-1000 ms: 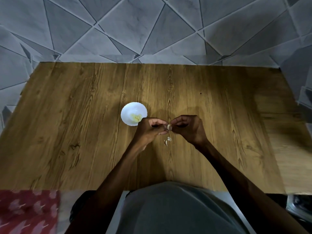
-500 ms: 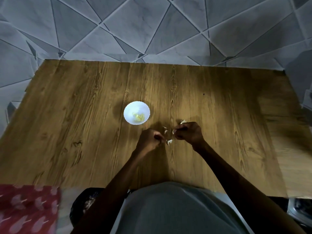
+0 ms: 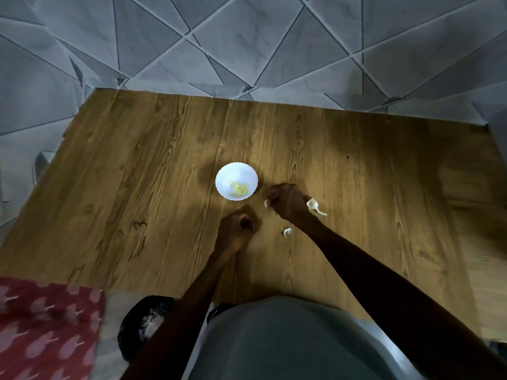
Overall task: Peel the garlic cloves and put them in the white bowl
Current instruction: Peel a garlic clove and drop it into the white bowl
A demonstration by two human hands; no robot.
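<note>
Beside the round white bowl point(image 3: 248, 174), the right hand point(image 3: 286, 201) pinches a pale clove point(image 3: 265, 203); whether the left hand point(image 3: 237, 229), its grip curled, holds anything cannot be told. Papery skins point(image 3: 312, 205) lie nearby.

I find one wooden table point(image 3: 137, 187) with a brown plank-grain top, filling the middle of the view. Beyond the table's far edge lies a floor point(image 3: 247, 37) of grey marbled tiles cut in triangles with dark joints. The same tiling runs past the table's left side. At the table's near left corner I note a red cloth point(image 3: 41, 325) with a pale pink print, blurred. Below the table's near edge, closer to its middle, sits a dark round object point(image 3: 145, 325); I cannot tell what. Light is dim, brightest at the table's centre, weaker toward its right end.
</note>
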